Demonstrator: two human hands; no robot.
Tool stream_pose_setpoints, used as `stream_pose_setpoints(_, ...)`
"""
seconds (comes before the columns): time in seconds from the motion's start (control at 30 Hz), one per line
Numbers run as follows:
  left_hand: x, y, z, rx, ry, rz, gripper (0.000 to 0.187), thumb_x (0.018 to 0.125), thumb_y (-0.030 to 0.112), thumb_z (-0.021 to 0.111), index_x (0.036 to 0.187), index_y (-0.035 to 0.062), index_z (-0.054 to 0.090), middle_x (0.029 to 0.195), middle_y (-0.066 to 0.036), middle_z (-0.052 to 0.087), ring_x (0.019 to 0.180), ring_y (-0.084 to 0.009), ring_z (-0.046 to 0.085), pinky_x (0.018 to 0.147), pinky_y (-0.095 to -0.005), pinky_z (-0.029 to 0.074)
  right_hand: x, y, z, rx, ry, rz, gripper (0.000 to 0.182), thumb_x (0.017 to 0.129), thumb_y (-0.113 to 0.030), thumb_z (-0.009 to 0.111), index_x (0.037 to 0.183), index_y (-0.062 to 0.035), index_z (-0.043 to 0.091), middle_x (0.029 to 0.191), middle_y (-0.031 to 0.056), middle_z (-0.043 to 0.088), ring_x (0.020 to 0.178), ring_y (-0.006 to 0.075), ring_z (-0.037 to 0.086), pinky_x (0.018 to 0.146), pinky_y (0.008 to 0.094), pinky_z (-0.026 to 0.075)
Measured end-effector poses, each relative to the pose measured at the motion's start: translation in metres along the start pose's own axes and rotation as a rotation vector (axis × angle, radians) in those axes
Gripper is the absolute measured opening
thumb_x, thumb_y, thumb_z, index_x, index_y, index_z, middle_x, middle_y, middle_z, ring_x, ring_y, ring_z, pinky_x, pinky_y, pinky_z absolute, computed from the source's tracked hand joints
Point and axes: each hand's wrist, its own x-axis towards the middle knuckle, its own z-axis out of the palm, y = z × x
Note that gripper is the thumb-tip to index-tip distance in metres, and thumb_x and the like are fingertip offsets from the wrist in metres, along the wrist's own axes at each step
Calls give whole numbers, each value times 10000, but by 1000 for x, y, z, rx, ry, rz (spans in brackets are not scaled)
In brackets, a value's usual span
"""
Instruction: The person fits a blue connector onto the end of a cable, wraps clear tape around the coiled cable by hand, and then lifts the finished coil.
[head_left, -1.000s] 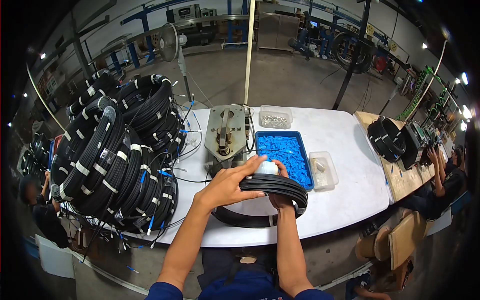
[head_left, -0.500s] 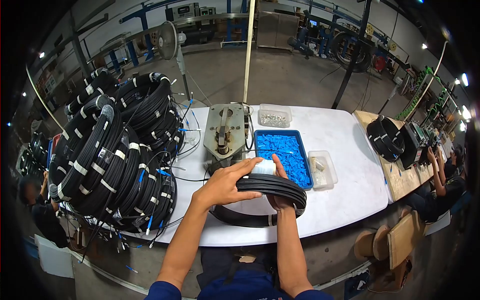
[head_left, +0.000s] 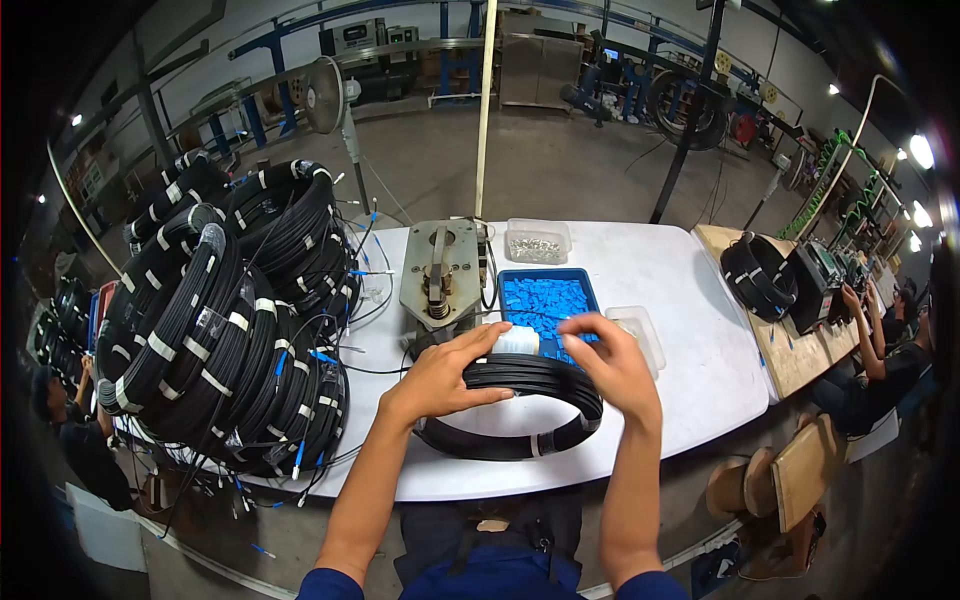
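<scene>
A coil of black cable (head_left: 535, 376) rests on the white table in front of me, its near side banded with white tape. My left hand (head_left: 450, 375) is closed on the coil's far left part, thumb on the near side, fingers reaching to a white roll (head_left: 517, 341). That roll, like film or tape, stands against the coil's far side. Just right of the roll, my right hand (head_left: 615, 365) is raised over the coil's right side, thumb and forefinger curled close together. Whatever lies between those fingertips is too small to make out.
A metal press-like device (head_left: 440, 270) stands behind the coil. A blue tray (head_left: 592, 290) of blue connectors and clear boxes (head_left: 538, 240) lie beyond. Many cable coils (head_left: 215, 340) are piled at left. A co-worker (head_left: 885, 350) sits at the right bench.
My right hand has come out from under the coil and lifted to its right, away from the white roll. My left hand stays on the coil. The view has shifted slightly.
</scene>
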Motion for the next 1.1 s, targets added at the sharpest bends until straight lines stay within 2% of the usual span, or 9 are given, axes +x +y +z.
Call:
stream_pose_setpoints(0.13, -2, -7, 5, 27, 10, 25, 916, 769, 539, 748, 1507, 148, 371, 1440, -227, 480, 1275, -393, 515, 1042, -436, 441, 59, 47, 12, -146, -319, 31, 430, 924, -288, 693, 1224, 7, 607, 1032, 94, 664, 860, 134, 609, 755, 275, 498)
stream_pose_setpoints(0.2, -2, -6, 5, 26, 13, 15, 914, 771, 549, 743, 1504, 146, 375, 1425, -233, 492, 1260, -399, 526, 1035, -442, 446, 72, 46, 20, -95, -524, 265, 568, 860, -407, 757, 1223, 12, 634, 1005, 106, 672, 881, 143, 611, 754, 297, 499)
stream_pose_setpoints(0.3, -2, -5, 4, 73, 24, 26, 954, 780, 566, 731, 1523, 121, 329, 1343, -248, 562, 1162, -425, 591, 995, -461, 469, 80, 37, 21, 4, -625, 335, 593, 839, -436, 771, 1219, 1, 641, 993, 118, 679, 874, 148, 614, 745, 296, 496)
stream_pose_setpoints(0.37, 0, 4, -3, 26, -60, -100, 1063, 786, 570, 729, 1559, 82, 186, 1212, -277, 629, 1066, -438, 637, 957, -470, 484, 84, 38, 22, -7, -611, 342, 591, 840, -444, 767, 1218, -5, 648, 968, 105, 680, 869, 144, 615, 747, 296, 494)
stream_pose_setpoints(0.57, 5, -4, 7, 87, 3, -39, 1193, 800, 572, 722, 1553, 30, -29, 1018, -297, 670, 954, -461, 663, 867, -482, 522, 80, 3, 18, -330, -575, 254, 637, 887, -467, 705, 1285, 15, 586, 1030, 168, 687, 908, 211, 646, 777, 316, 518)
stream_pose_setpoints(0.77, 7, 0, 7, 22, 36, -77, 1214, 790, 570, 728, 1541, -3, -35, 980, -305, 674, 890, -473, 667, 829, -490, 534, 80, -6, 9, -294, -569, 299, 666, 906, -530, 641, 1267, 28, 594, 1150, 232, 649, 1054, 313, 627, 885, 380, 497)
stream_pose_setpoints(0.83, 8, -5, 10, 66, 46, -74, 1209, 790, 556, 733, 1542, -1, -32, 952, -301, 678, 862, -472, 670, 811, -491, 538, 79, -2, 9, -335, -517, 96, 662, 923, -536, 613, 1277, 23, 586, 1213, 247, 602, 1121, 329, 591, 926, 386, 476)
stream_pose_setpoints(1.0, 9, -3, 6, 98, 18, -120, 1175, 782, 508, 756, 1543, -11, 27, 855, -275, 690, 786, -473, 672, 762, -491, 544, 44, -24, 13, -474, -460, -101, 551, 932, -470, 617, 1254, -23, 612, 1083, 201, 541, 985, 328, 583, 906, 392, 471)
stream_pose_setpoints(1.1, 9, -2, 5, 60, 39, -134, 1045, 768, 484, 774, 1519, 13, 220, 786, -247, 686, 772, -462, 674, 745, -486, 542, 11, -24, 27, -572, -244, -132, 509, 899, -508, 637, 1250, -139, 631, 1012, 197, 532, 881, 348, 613, 776, 426, 517)
